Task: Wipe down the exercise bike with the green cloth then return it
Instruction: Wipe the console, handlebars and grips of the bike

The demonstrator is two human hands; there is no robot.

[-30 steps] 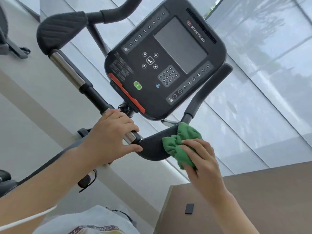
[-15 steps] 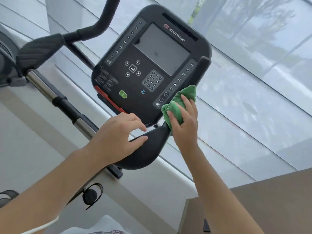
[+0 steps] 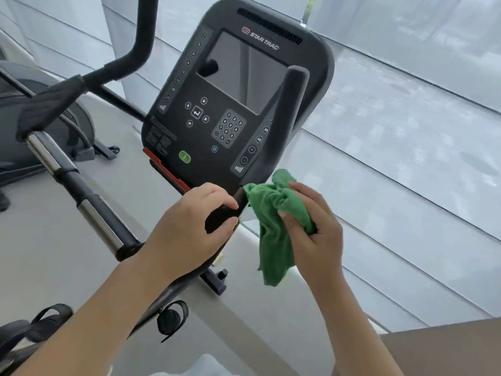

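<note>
**Wiping the right handlebar, cloth bunched at its base**

Right hand [image 3: 311, 229] closed around the green cloth [image 3: 273, 226], fingers curled into the bunched part; a loose tail hangs free below. The cloth's upper corner touches the lower end of the right handlebar [image 3: 282, 126], just beside the bottom edge of the console [image 3: 230, 104]. Left hand [image 3: 195, 229] wrapped over the dark padded grip [image 3: 221, 215] of the exercise bike [image 3: 81, 191], thumb underneath, steadying the frame.

Judgement: step in hand is wiping the upright right bar; much of the bike looks yet to be covered, including the console face, the left bar and the chrome sections.

To do it well:
- Wrap the cloth around the bar rather than dabbing with one corner, so the back side gets covered too.
- Gather up the hanging tail; it could snag or drag.
- Run along the whole length of the bar in one pass.
- Press lightly near the console buttons.
- Keep the left hand braced on the grip.
</note>
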